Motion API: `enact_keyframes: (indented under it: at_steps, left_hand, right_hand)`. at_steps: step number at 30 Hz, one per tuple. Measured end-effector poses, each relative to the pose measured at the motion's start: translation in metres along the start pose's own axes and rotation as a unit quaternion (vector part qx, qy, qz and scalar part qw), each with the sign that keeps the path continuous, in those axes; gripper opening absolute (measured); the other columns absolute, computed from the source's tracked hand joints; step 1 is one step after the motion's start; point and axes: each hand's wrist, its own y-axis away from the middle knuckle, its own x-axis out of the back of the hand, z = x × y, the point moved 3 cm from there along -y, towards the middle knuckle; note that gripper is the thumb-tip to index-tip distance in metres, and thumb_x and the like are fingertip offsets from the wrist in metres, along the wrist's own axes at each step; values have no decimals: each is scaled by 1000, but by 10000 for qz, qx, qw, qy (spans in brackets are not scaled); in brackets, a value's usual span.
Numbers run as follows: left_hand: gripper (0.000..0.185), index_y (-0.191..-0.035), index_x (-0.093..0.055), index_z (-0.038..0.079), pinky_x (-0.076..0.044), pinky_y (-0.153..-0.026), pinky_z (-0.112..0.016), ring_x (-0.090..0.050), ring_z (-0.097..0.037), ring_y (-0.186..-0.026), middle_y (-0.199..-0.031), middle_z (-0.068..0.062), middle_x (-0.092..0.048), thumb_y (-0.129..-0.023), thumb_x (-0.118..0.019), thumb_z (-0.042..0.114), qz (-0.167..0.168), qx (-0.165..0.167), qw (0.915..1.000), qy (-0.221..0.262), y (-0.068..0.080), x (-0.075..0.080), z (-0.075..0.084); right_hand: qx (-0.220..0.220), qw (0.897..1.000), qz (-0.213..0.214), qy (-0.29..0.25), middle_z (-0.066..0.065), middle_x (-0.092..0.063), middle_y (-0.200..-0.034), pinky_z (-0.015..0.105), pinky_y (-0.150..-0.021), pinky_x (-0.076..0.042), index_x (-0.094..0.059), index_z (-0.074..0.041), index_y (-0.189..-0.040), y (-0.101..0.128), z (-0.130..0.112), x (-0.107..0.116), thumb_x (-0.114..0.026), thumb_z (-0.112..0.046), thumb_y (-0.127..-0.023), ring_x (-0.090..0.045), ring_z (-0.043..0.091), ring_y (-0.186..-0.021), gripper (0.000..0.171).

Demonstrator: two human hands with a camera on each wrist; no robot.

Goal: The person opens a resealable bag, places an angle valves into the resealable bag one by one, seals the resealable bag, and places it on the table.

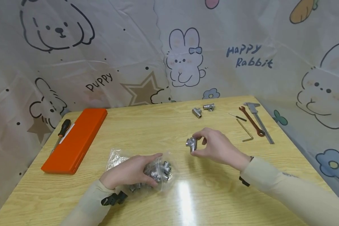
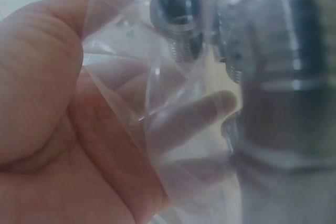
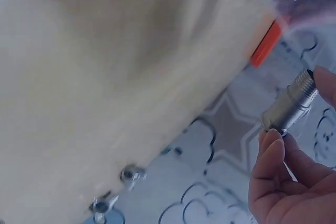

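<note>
An orange case lies near the surface's 9 o'clock edge. At 7 o'clock the left hand curls its grip around a clear bag of fittings. Bare wood separates it from the right hand, pinching one metal tee fitting mid-surface. Two fittings and hand tools sit toward 1 o'clock.

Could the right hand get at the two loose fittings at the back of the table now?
Probably not yet: the path looks open, but the right hand already pinches a tee fitting; the two loose fittings lie beyond it.
</note>
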Motion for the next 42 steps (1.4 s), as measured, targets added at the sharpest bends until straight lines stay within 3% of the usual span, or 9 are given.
enact_keyframes:
  at_steps: [4, 7, 10, 12, 18, 22, 31, 36, 42]
  left_hand:
    - [99, -156, -32, 13, -47, -71, -29, -51, -5, -65, -141, -8, -55, -75, -83, 41, -16, -36, 10000, 21, 0, 1, 0]
    - [98, -155, -34, 12, -51, -81, -31, -60, -6, -85, -145, -8, -52, -76, -83, 43, 40, -86, 9999, -48, 0, 1, 0]
    - [98, -155, -35, 12, -50, -92, -36, -59, -10, -109, -147, -8, -50, -76, -82, 45, 84, -122, 9999, -84, 0, 1, 0]
    - [98, -155, -35, 12, -50, -95, -37, -58, -12, -112, -146, -8, -50, -75, -82, 46, 106, -137, 9998, -93, 0, 1, -1]
    - [99, -155, -35, 12, -51, -93, -38, -59, -15, -111, -138, -10, -58, -74, -83, 46, 175, -153, 9997, -47, 0, 2, 0]
    - [100, -154, -36, 11, -51, -91, -38, -59, -16, -111, -138, -10, -57, -74, -83, 45, 203, -184, 9996, -25, 0, 1, 0]
    - [108, -155, -35, 11, -49, -91, -35, -56, -11, -102, -138, -6, -57, -67, -91, 39, 142, -37, 9999, -49, 1, 1, -4]
    - [109, -155, -34, 10, -48, -94, -35, -56, -11, -106, -138, -6, -57, -67, -90, 40, 118, -71, 9999, 36, 2, 1, -5]
    - [108, -155, -33, 10, -48, -98, -39, -55, -13, -114, -145, -8, -51, -70, -84, 51, 104, -164, 9997, -126, 1, 1, -2]
  right_hand:
    - [321, 9994, -34, -76, -1, -66, -101, 26, -68, -50, -69, -5, -115, 16, -11, -14, -90, -25, -72, -60, 17, -84, 52]
    - [485, 9986, -136, -184, -1, -65, -99, 25, -67, -50, -70, -5, -113, 20, -18, -27, -90, -22, -70, -59, 16, -82, 52]
    - [654, 9972, -241, -275, -2, -65, -97, 24, -66, -50, -70, -5, -112, 20, -24, -40, -91, -23, -68, -59, 15, -80, 52]
    - [761, 9961, -299, -340, -2, -65, -97, 23, -65, -49, -70, -4, -112, 18, -29, -49, -91, -25, -68, -58, 15, -79, 53]
    - [1108, 9919, -399, -474, 2, -67, -101, 22, -64, -49, -69, -4, -116, 9, -45, -70, -90, -28, -71, -60, 18, -78, 55]
    - [1191, 9912, -339, -464, 2, -67, -104, 24, -72, -52, -68, -4, -118, 2, -56, -82, -88, -32, -74, -63, 18, -85, 56]
    - [1067, 9918, -485, -515, -11, -69, -96, 22, -77, -52, -71, -14, -112, -11, -71, -105, -88, -40, -70, -61, 3, -84, 51]
    - [1253, 9896, -635, -315, -12, -69, -96, 23, -80, -52, -72, -17, -108, -12, -74, -103, -87, -38, -71, -62, 3, -86, 46]
    - [1256, 9879, -912, 77, 2, -72, -109, 26, -79, -54, -71, -9, -120, -4, -65, -67, -86, -31, -75, -67, 14, -89, 52]
